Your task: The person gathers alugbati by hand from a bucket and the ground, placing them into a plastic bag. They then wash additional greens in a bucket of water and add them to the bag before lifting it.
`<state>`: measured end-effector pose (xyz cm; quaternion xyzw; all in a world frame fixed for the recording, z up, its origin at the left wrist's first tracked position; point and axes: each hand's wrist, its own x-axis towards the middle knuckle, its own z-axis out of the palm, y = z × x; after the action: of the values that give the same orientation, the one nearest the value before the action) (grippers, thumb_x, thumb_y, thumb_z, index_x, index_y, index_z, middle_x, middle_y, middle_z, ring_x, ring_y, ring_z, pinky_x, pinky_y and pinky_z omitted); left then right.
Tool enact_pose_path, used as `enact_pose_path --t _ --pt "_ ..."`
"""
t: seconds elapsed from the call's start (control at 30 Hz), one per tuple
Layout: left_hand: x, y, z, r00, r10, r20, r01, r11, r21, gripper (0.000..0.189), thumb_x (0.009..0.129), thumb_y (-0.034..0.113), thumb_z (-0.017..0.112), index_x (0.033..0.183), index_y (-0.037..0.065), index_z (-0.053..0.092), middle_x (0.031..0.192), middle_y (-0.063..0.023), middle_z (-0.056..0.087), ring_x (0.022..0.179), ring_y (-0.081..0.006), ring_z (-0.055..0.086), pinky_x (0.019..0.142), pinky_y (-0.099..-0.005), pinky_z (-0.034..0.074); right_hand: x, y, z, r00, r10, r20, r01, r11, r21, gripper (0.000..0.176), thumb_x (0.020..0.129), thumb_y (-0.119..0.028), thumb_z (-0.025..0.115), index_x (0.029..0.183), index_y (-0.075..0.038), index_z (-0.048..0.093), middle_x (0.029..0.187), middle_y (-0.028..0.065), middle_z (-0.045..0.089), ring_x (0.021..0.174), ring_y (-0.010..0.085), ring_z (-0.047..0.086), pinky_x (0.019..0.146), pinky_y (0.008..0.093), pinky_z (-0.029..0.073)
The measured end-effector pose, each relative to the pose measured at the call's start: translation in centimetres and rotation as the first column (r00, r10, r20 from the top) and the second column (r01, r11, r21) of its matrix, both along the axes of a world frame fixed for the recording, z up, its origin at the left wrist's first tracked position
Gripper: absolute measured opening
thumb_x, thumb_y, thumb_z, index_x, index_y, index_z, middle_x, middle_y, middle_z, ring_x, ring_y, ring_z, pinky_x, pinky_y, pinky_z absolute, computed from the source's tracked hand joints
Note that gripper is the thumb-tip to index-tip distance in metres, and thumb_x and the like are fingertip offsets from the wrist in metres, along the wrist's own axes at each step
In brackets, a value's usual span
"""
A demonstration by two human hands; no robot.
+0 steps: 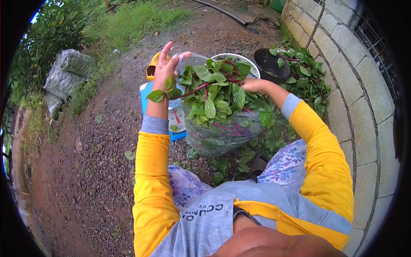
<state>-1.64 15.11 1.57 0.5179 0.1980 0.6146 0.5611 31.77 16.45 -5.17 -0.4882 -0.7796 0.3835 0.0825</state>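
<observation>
A clear plastic bag [214, 141] full of leafy greens stands on the ground in front of me. My left hand [163, 68] is at the bag's upper left edge, one finger pointing up, with the rim of the plastic at its thumb and fingers. Across the bag's mouth lies a bunch of Malabar spinach [209, 92] with red stems and glossy green leaves. My right hand [254, 85] is closed around the bunch at its right side; leaves partly hide the fingertips. A leafy sprig crosses in front of my left wrist.
Left of the bag is a blue scale [176, 120] with a white dial, and a yellow container [151, 70] behind it. A white-rimmed tub [239, 58] and a black basin [270, 64] stand behind. More greens [310, 70] lie along the block wall [346, 77]. A stuffed sack [70, 73] sits far left.
</observation>
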Motion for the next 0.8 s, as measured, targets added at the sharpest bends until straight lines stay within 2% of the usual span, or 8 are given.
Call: enact_pose_path --t 0.1,0.27,0.33,0.4,0.43,0.53,0.63,0.8 --pt "-0.8 1.0 -0.8 0.995 0.048 -0.086 -0.046 0.999 0.021 0.063 0.087 0.007 0.055 0.141 0.009 0.023 0.113 -0.0148 0.063 0.066 -0.0064 0.056 0.057 -0.0170 0.047 -2.4 -2.0 6.3 0.914 -0.124 0.387 0.048 0.978 0.201 0.068 0.073 -0.055 0.065 0.113 0.000 0.058 0.106 0.0249 0.062 0.099 0.0376 0.060 0.086 0.0400 0.046" --pt "-0.7 0.5 0.5 0.970 0.166 -0.180 -0.170 0.985 -0.012 0.069 0.084 0.006 0.055 0.142 0.006 0.019 0.112 -0.0097 0.064 0.052 -0.0011 0.043 0.045 -0.0142 0.036 -6.1 -8.2 14.1 0.925 -0.264 0.273 -0.002 0.717 0.697 0.060 0.072 -0.035 0.073 0.116 0.001 0.054 0.100 0.0213 0.063 0.095 0.0353 0.061 0.080 0.0407 0.049" --pt "-0.5 0.8 0.5 0.975 0.153 -0.163 -0.156 0.988 -0.006 0.069 0.084 0.005 0.055 0.142 0.005 0.017 0.108 -0.0059 0.066 0.049 -0.0009 0.040 0.043 -0.0149 0.035 -8.0 -9.8 15.2 0.973 -0.020 0.231 -0.195 0.466 0.863 0.068 0.068 -0.031 0.074 0.127 -0.010 0.048 0.120 0.0148 0.056 0.114 0.0309 0.052 0.091 0.0439 0.045" --pt "-0.1 0.1 0.8 0.980 0.148 -0.136 -0.155 0.987 -0.046 0.067 0.083 0.003 0.053 0.141 0.005 0.019 0.107 -0.0082 0.066 0.048 -0.0014 0.041 0.042 -0.0152 0.036 -10.5 -10.0 14.2 0.875 0.180 0.450 -0.484 0.296 0.823 0.071 0.065 -0.029 0.075 0.129 -0.022 0.047 0.135 0.0078 0.044 0.129 0.0284 0.037 0.102 0.0514 0.035" --pt "0.1 0.1 0.9 0.985 0.139 -0.105 -0.146 0.987 -0.061 0.066 0.083 0.003 0.053 0.140 0.005 0.020 0.107 -0.0090 0.066 0.048 -0.0016 0.041 0.042 -0.0152 0.036 -11.6 -9.4 12.8 0.839 0.262 0.476 -0.542 0.353 0.762 0.072 0.064 -0.030 0.076 0.130 -0.027 0.046 0.138 0.0076 0.040 0.134 0.0297 0.028 0.106 0.0591 0.025" --pt "-0.1 0.1 0.9 0.991 0.123 -0.059 -0.127 0.989 -0.077 0.064 0.083 0.002 0.052 0.140 0.006 0.023 0.112 -0.0136 0.064 0.050 -0.0019 0.044 0.042 -0.0140 0.039 -12.4 -5.3 8.4 0.871 0.187 0.455 -0.491 0.388 0.780 0.068 0.067 -0.030 0.074 0.129 -0.026 0.047 0.134 0.0078 0.043 0.128 0.0289 0.036 0.102 0.0557 0.032" --pt "-1.3 0.1 0.6 0.988 0.128 -0.081 -0.138 0.982 -0.126 0.059 0.084 0.001 0.052 0.138 0.006 0.028 0.110 -0.0136 0.064 0.052 -0.0025 0.046 0.045 -0.0145 0.043 -11.6 -1.9 7.4 0.969 0.177 0.172 -0.245 0.617 0.748 0.044 0.077 -0.032 0.063 0.117 -0.017 0.057 0.118 0.0106 0.055 0.111 0.0312 0.051 0.091 0.0394 0.043" --pt "-0.6 -1.2 2.9 0.969 0.153 -0.196 -0.191 0.962 -0.194 0.045 0.082 -0.001 0.052 0.126 0.003 0.046 0.102 -0.0142 0.066 0.050 -0.0022 0.045 0.045 -0.0149 0.038 -12.5 -0.3 5.9 0.924 0.068 0.376 -0.297 0.747 0.594 0.027 0.081 -0.021 0.054 0.105 -0.009 0.060 0.089 0.0172 0.066 0.084 0.0358 0.064 0.074 0.0451 0.050"
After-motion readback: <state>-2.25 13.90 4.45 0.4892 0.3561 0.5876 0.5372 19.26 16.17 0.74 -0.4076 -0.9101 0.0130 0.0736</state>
